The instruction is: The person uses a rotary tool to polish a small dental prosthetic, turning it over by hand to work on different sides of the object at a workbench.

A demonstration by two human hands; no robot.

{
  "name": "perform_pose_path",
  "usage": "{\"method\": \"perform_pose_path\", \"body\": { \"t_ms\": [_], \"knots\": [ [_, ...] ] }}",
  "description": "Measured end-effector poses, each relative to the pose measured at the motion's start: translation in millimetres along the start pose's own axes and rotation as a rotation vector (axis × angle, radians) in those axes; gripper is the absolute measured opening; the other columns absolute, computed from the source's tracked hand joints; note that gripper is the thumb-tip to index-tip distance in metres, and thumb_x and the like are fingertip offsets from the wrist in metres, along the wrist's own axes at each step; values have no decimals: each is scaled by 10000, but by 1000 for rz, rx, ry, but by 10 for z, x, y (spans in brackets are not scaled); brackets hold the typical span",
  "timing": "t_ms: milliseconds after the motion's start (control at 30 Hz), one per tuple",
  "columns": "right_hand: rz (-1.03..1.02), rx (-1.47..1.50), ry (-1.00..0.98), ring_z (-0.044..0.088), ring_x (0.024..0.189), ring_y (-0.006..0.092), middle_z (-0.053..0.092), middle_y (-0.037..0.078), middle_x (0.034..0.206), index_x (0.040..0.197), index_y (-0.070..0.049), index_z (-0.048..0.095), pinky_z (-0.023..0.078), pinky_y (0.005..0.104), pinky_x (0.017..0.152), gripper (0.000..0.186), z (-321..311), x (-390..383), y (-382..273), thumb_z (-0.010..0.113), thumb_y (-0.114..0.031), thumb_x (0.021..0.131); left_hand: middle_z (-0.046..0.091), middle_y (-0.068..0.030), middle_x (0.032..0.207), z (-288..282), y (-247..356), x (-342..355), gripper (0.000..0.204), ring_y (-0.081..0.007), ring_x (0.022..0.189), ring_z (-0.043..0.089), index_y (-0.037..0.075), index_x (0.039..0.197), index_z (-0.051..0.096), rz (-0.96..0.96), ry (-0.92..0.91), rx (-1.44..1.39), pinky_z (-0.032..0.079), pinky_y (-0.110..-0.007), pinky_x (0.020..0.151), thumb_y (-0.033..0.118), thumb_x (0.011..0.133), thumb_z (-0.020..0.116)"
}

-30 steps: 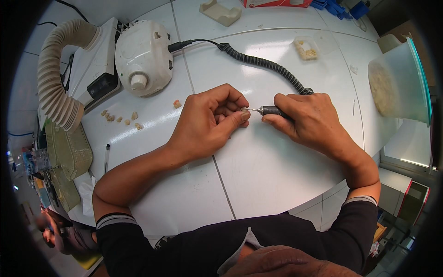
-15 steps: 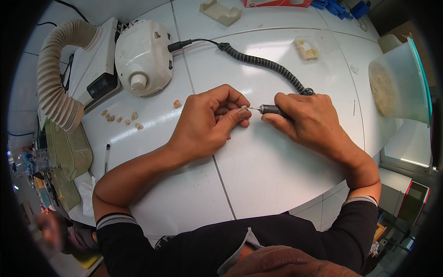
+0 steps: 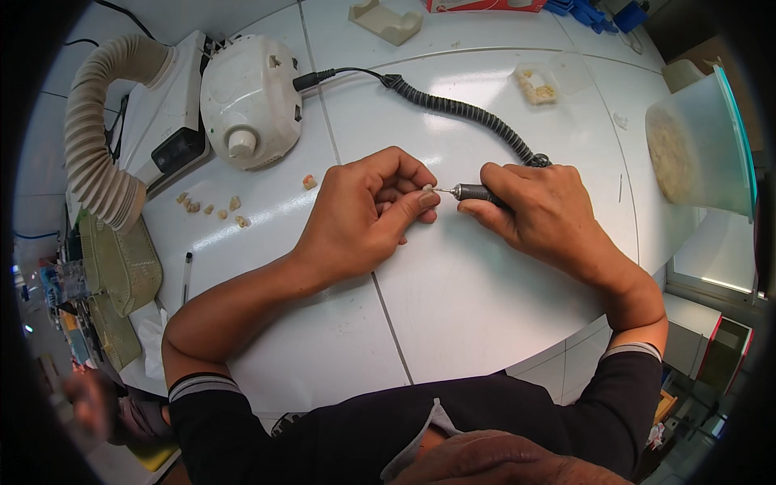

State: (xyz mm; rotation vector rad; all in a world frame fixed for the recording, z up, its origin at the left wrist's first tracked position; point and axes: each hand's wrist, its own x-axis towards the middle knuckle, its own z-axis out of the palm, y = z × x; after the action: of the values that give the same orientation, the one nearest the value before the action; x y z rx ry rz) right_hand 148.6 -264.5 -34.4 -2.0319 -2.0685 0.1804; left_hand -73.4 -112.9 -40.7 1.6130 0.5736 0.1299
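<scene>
My left hand [image 3: 368, 206] pinches a small pale piece [image 3: 428, 188] between thumb and fingertips; most of it is hidden by them. My right hand [image 3: 546, 206] wraps round a dark rotary handpiece [image 3: 475, 192], its thin metal bit pointing left and meeting the piece or ending right beside it. From the handpiece a black coiled cord [image 3: 461, 111] runs to a white control box [image 3: 249, 101] with a round knob. A reddish-cream lump [image 3: 309, 182] lies left of my left hand, and several yellowish tooth-like bits [image 3: 234, 202] lie farther left.
At the left stand a ribbed hose [image 3: 87, 129], green perforated baskets [image 3: 121, 259] and a pen [image 3: 187, 279]. A small clear box [image 3: 537, 86] of yellowish bits sits far right, near a large translucent tub [image 3: 699, 145]. Another person's blurred hand [image 3: 89, 400] shows lower left.
</scene>
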Motion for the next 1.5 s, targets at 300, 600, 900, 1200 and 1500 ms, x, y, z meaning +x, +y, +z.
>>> {"method": "perform_pose_path", "body": {
  "t_ms": [300,600,900,1200,1500],
  "knots": [
    [2,-6,4,652,492,277,695,45,658,864,-97,619,476,411,462,510,7,-3,4,713,-558,1061,801,-107,1089,4,-10,5,163,-140,1015,819,-30,1215,650,22,10,-8,603,-199,689,62,1099,718],
    [-16,10,-8,651,496,290,690,60,656,855,-91,620,479,415,468,529,-9,-1,18,700,-570,1065,786,-114,1056,13,-3,8,160,-136,989,809,-48,1187,649,22,16,-28,606,-212,707,41,1083,732],
    [-9,12,-29,664,518,314,703,75,669,851,-84,626,492,434,486,528,-24,11,13,699,-560,1069,783,-114,1038,12,-5,9,147,-118,957,796,-50,1179,650,18,20,-35,595,-214,717,22,1078,727],
    [-5,15,-37,666,528,324,700,73,666,852,-88,627,491,446,494,519,-29,10,19,714,-557,1057,786,-115,1038,14,-18,8,152,-103,915,780,-57,1181,655,18,23,-40,593,-217,716,19,1074,732],
    [-10,23,-34,664,538,332,700,75,665,854,-94,626,486,452,494,506,-29,14,31,719,-549,1055,790,-118,1058,-3,-17,10,147,-115,953,792,-61,1193,658,-7,7,24,599,-221,740,0,1072,717]
  ]
}}
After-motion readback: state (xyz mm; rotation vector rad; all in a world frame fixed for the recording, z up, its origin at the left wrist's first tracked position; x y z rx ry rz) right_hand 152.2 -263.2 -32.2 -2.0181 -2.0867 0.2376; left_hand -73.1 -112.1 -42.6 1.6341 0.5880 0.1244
